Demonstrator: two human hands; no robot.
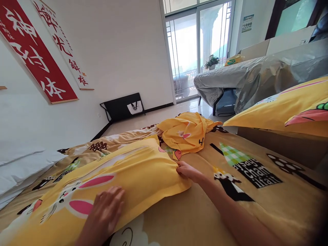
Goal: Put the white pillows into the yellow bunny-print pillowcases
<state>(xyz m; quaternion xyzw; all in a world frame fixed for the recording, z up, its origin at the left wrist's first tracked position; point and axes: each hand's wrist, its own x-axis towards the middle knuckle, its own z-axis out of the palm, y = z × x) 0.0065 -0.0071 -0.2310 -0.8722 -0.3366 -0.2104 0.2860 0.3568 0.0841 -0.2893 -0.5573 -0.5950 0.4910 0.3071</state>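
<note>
The pillow [148,171], yellow with a printed rabbit whose ears are pink inside, lies flat on the bed [189,215], stretching from the lower left toward the middle of the view. The left hand [109,205] rests on its near side, beside one rabbit ear, palm down, its fingers loosely spread and slightly bent, gripping nothing. The right hand [189,171] is at the pillow's right end, its fingers bent and closed on the edge of the fabric; the thumb is hard to make out. Just beyond that end, a yellow cloth [184,145] with a rabbit print lies crumpled on the bed. The bed's tan cover carries printed trees, dark spotted shapes and black patches with white lettering. To the left, white bedding [25,171] lies beside the pillow. To the right, a second pillow [271,111], also yellow, rests on a brown box [271,145]. Behind it, clear plastic drapes a table [228,77], with a yellow pack [233,60] on top and a potted plant [212,60] near its far end. Farther off are sliding glass doors [181,54], a black panel [118,107] with a white bag [135,108] against it, and on the left wall a red scroll [33,51] and a white scroll [61,44].
</note>
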